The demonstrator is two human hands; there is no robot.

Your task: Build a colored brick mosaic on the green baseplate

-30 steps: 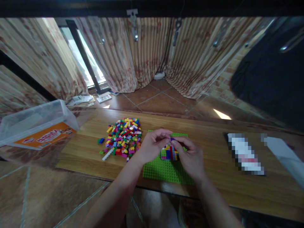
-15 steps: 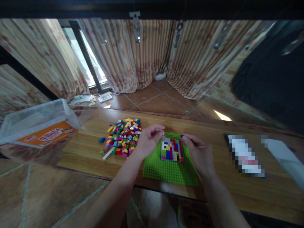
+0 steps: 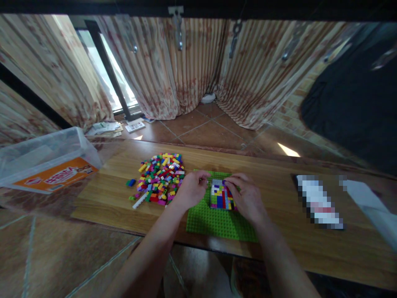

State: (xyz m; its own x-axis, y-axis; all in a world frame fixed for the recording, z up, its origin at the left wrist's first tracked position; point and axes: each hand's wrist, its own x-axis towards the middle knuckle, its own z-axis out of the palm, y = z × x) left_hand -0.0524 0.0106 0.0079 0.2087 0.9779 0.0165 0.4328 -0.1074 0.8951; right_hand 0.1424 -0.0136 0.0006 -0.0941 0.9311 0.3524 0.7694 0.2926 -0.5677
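Observation:
A green studded baseplate (image 3: 214, 225) lies on the wooden table, bearing a low multicoloured block of toy bricks (image 3: 219, 200). Over the block's far edge, my right hand (image 3: 246, 196) pinches a small purple brick (image 3: 225, 182) and covers the block's right side. It looks to be touching the top, though I cannot tell whether the brick is seated. My left hand (image 3: 192, 190) hovers by the baseplate's left edge with fingers curled together; whatever they hold, if anything, is too small to make out.
Left of the baseplate is a heap of loose bricks (image 3: 161, 176), with a long white piece (image 3: 140, 200) at its near side. A clear plastic box (image 3: 66, 142) with an orange label stands at the far left. A blurred-out flat object (image 3: 319, 203) lies on the right.
My right hand has moved left, bringing the purple brick from the baseplate's far right corner to the block's far edge. My left hand has drawn slightly left and down, away from the block.

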